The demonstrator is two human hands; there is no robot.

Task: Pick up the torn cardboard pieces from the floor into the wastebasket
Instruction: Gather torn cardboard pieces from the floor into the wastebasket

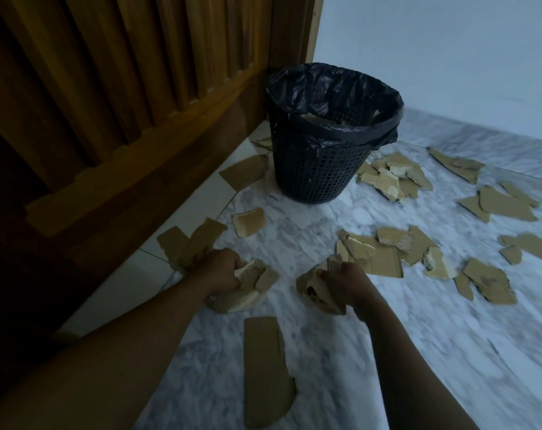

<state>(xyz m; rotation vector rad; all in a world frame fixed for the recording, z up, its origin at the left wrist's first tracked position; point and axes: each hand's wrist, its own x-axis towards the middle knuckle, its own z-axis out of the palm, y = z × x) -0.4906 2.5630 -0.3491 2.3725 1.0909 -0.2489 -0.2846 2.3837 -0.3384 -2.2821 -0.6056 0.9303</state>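
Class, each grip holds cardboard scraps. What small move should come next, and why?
Probably carry both bunches to the wastebasket and drop them in: the left grip and right grip are full, and the basket stands open just ahead.

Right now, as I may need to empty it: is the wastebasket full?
Not full. The wastebasket stands upright, and only a few cardboard pieces show inside its black liner, well below the rim.

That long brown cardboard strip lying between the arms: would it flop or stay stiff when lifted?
The long brown cardboard strip lies flat, so probably stiff. Similar torn pieces crumple in the left hand and right hand, so squeezing likely bends it. Thin sheet: likely light.
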